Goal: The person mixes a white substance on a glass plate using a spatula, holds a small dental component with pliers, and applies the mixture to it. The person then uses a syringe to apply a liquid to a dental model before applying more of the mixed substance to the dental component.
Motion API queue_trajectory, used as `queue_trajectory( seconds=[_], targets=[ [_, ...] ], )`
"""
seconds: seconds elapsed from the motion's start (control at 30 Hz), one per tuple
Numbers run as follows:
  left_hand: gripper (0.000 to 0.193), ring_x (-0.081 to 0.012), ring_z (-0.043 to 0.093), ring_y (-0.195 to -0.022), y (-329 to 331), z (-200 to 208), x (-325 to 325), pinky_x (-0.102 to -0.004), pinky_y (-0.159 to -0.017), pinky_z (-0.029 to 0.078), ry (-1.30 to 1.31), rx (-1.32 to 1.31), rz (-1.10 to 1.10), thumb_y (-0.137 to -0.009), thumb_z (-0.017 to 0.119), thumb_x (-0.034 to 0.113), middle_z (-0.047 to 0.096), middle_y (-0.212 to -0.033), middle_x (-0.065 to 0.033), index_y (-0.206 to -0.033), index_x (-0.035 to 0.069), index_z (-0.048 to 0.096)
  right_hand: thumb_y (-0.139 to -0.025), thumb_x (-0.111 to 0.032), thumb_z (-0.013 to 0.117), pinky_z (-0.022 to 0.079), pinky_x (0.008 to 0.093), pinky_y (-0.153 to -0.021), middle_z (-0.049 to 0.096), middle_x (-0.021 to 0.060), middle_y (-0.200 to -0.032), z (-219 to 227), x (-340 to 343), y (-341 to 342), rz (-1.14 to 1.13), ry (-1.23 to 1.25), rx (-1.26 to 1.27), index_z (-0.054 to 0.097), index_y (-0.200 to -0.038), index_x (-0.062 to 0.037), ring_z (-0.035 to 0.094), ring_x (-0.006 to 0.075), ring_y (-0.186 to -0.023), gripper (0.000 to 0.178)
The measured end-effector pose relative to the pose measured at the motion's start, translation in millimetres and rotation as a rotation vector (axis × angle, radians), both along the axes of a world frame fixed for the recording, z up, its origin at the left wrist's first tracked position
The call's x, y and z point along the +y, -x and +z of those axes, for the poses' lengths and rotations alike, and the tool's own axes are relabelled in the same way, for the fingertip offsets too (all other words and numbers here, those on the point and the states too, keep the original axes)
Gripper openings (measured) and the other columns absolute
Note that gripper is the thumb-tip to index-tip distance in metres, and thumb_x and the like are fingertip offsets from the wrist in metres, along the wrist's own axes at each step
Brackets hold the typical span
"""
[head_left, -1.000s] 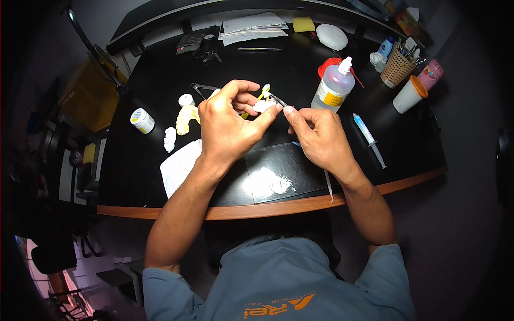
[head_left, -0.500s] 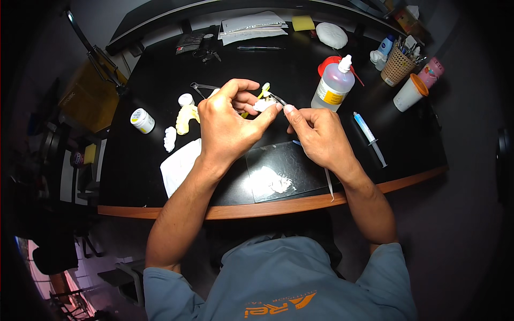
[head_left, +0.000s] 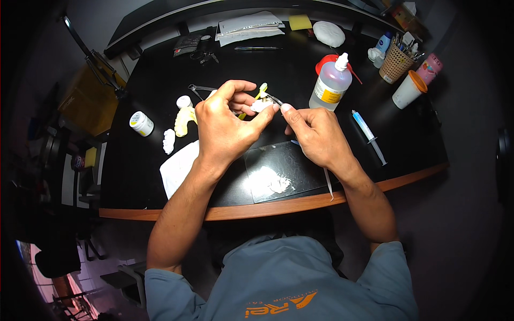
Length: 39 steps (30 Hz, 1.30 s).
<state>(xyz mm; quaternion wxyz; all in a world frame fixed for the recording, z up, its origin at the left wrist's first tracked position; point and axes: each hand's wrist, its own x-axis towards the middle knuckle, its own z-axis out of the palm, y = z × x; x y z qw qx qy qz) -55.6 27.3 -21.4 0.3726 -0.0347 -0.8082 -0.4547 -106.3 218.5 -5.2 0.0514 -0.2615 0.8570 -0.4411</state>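
Observation:
My left hand (head_left: 227, 125) pinches a small white moulded piece (head_left: 260, 105) between thumb and fingers. My right hand (head_left: 320, 132) grips a slim tool with a dark shaft (head_left: 276, 100), its tip at the white piece. Right behind the piece rises a yellow stick with a pale end (head_left: 263, 88); whether my left fingers hold it is hidden. Left of that hand lie a yellow dental arch model (head_left: 184, 122) and a white row of teeth (head_left: 169, 141). Below my hands, a glass plate (head_left: 305, 174) bears smeared white paste (head_left: 277, 183). From under my right hand a thin pale pointed end (head_left: 329, 184) sticks out.
A clear bottle (head_left: 330, 85) stands before a red bowl (head_left: 324, 62); a syringe (head_left: 369, 137) lies to the right. White jars (head_left: 141, 123) and a white cloth (head_left: 179, 168) are at left. Farther back are papers (head_left: 250, 29), a pen holder (head_left: 395, 64) and a cup (head_left: 409, 90).
The view has shifted very slightly. Both hands keep almost the same pose, the tool's tip still at the white piece.

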Motion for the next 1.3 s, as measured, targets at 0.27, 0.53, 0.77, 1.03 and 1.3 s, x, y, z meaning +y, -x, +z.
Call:
queue_trajectory(
  seconds=[0.27,0.53,0.77,1.03,1.3],
  targets=[
    [0.040,-0.0127,0.076,-0.075,-1.3,1.1,0.3,-0.0262,-0.069,0.062,0.005,-0.024,0.009,-0.077,0.092,0.014,0.078,-0.082,-0.0117,-0.105,-0.006,0.074,-0.108,-0.040,0.058,0.043,0.0408,-0.052,0.056,0.0130,-0.050,2.8,0.0,-3.0,-0.007,-0.013,-0.002,0.069,-0.071,0.0063,0.055,0.0184,-0.049,0.060],
    [0.045,-0.0139,0.076,-0.082,-3.2,10.1,-4.8,-0.0269,-0.078,0.062,-0.057,-0.090,-0.065,-0.079,0.090,0.012,0.079,-0.089,-0.0132,-0.114,-0.007,0.069,-0.104,-0.026,0.058,0.044,0.0374,-0.054,0.058,0.0131,-0.056,-6.2,11.5,10.3,-0.001,0.123,-0.066,0.067,-0.077,0.0076,0.057,0.0167,-0.054,0.043],
    [0.055,-0.0156,0.076,-0.094,-5.6,12.9,-20.0,-0.0291,-0.092,0.060,-0.198,-0.213,-0.369,-0.085,0.087,0.006,0.079,-0.102,-0.0150,-0.132,-0.005,0.060,-0.099,-0.010,0.064,0.040,0.0293,-0.054,0.058,0.0041,-0.062,4.7,64.7,-11.0,-0.031,0.191,-0.037,0.066,-0.085,0.0057,0.054,0.0076,-0.057,0.021],
    [0.061,-0.0191,0.075,-0.105,-9.9,18.8,-18.8,-0.0346,-0.102,0.057,-0.196,-0.292,-0.534,-0.088,0.084,0.003,0.079,-0.111,-0.0146,-0.141,-0.001,0.056,-0.093,-0.004,0.074,0.044,0.0324,-0.060,0.059,0.0078,-0.073,-16.9,137.9,-31.9,-0.421,-0.103,0.318,0.074,-0.092,0.0061,0.052,0.0149,-0.061,0.010],
    [0.062,-0.0211,0.076,-0.104,-42.9,43.3,-21.0,-0.0343,-0.099,0.057,0.044,-0.276,-0.450,-0.086,0.080,0.000,0.078,-0.110,-0.0157,-0.142,-0.002,0.056,-0.091,-0.006,0.078,0.045,0.0340,-0.061,0.062,0.0083,-0.076,-34.2,144.8,-37.0,-0.469,-0.157,0.309,0.076,-0.093,0.0038,0.055,0.0169,-0.063,0.010]
  ],
)
